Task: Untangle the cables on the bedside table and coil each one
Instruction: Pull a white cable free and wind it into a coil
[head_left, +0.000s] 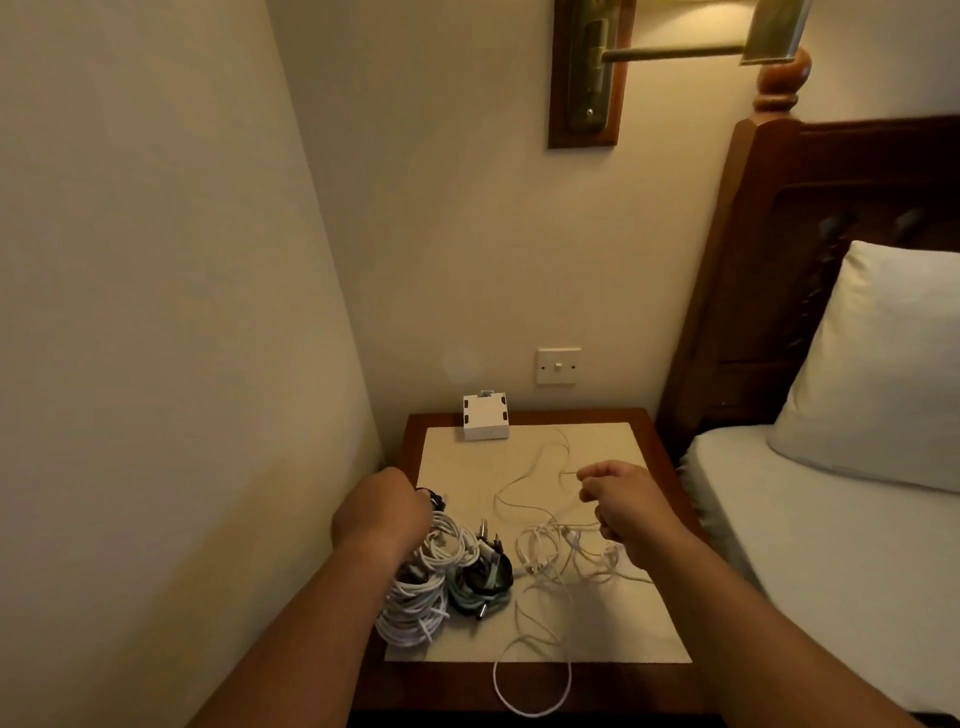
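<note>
A bedside table (660, 431) carries a cream mat (613, 623). On the mat's left lie white coiled cables (415, 603) and a dark green and black coil (480, 577). A loose tangle of thin white cable (550, 551) spreads over the mat's middle and right, with one loop (530, 696) hanging past the front edge. My left hand (384, 509) is curled over the far end of the coils, by a black cable (434, 499); what it holds is hidden. My right hand (618, 499) pinches a strand of the thin white cable above the tangle.
A white box (485, 418) stands at the back of the table under a wall switch (558, 366). A wall is close on the left. The bed (831, 545) with a pillow (883, 364) and wooden headboard (769, 270) is on the right. A wall lamp (675, 52) hangs above.
</note>
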